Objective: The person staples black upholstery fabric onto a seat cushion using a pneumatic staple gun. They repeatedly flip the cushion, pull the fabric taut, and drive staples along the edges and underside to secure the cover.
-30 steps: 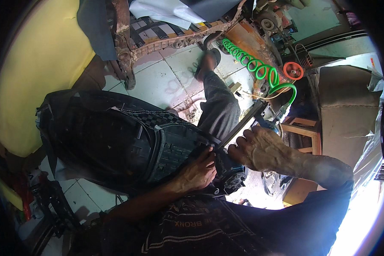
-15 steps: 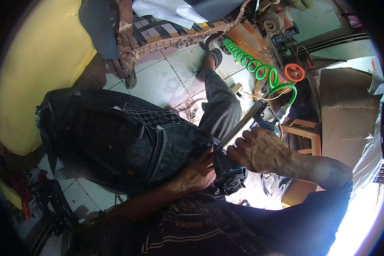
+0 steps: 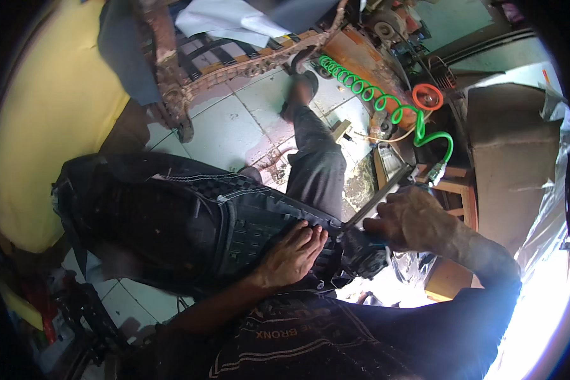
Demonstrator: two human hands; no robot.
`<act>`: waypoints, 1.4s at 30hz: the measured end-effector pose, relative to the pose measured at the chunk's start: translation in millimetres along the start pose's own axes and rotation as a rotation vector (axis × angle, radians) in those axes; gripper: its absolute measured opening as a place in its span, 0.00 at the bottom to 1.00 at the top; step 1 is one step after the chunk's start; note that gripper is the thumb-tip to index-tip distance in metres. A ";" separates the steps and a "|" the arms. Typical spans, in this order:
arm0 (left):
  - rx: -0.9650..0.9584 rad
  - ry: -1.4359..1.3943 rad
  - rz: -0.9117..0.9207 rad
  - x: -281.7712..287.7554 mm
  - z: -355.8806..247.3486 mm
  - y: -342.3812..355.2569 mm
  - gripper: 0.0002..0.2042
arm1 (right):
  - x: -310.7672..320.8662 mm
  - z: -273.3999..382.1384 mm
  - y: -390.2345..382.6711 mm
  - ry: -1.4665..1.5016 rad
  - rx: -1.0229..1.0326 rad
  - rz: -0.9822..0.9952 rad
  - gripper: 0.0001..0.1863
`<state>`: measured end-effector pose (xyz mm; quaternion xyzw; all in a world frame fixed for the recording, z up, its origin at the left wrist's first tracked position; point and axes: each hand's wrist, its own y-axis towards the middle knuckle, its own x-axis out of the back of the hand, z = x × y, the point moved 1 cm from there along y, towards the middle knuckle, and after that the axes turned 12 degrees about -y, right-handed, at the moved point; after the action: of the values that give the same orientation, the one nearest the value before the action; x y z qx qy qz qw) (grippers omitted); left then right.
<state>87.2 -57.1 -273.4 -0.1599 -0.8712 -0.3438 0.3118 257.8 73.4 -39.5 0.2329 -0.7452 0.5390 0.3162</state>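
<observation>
Across my lap lies a black motorcycle seat [image 3: 152, 212], its ribbed plastic underside turned up and black cover material with white stitching [image 3: 199, 183] folded over its far edge. My left hand [image 3: 294, 253] rests on the underside near the seat's right end, fingers stretched out and holding nothing. In my right hand [image 3: 415, 218], closed round its body, is an air staple gun [image 3: 383, 193]. Its long bar-shaped magazine slants down toward the seat's right end; whether the nose touches the seat, I cannot tell. A green coiled air hose [image 3: 396, 116] ends in a metal fitting [image 3: 436, 174] by the gun.
Large yellow foam [image 3: 50, 126] stands at the left. Beyond the tiled floor [image 3: 234, 126] is a rusty frame [image 3: 247, 68] with white sheet material [image 3: 231, 19] on it. A brown padded panel [image 3: 506, 145] and wooden stool [image 3: 465, 196] are at the right.
My right hand has moved right with the staple gun, and the hose has shifted with it. My left hand's fingers, bent at the seat's end before, now lie flatter on the underside.
</observation>
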 end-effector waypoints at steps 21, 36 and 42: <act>0.325 -0.309 0.180 -40.6 -52.6 114.7 0.16 | -178.3 -32.3 -96.0 0.635 -0.326 -0.206 0.21; 0.091 -0.460 0.107 -64.6 -44.0 102.1 0.15 | -189.8 -19.6 -92.3 0.515 -0.059 -0.237 0.17; 0.060 -0.469 0.087 -61.8 -41.7 98.6 0.12 | -171.2 -23.9 -71.3 0.336 0.059 -0.156 0.09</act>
<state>200.5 -20.0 -240.8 -0.2633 -0.9219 -0.2575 0.1199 430.5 75.0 -111.2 0.2059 -0.6454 0.5657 0.4701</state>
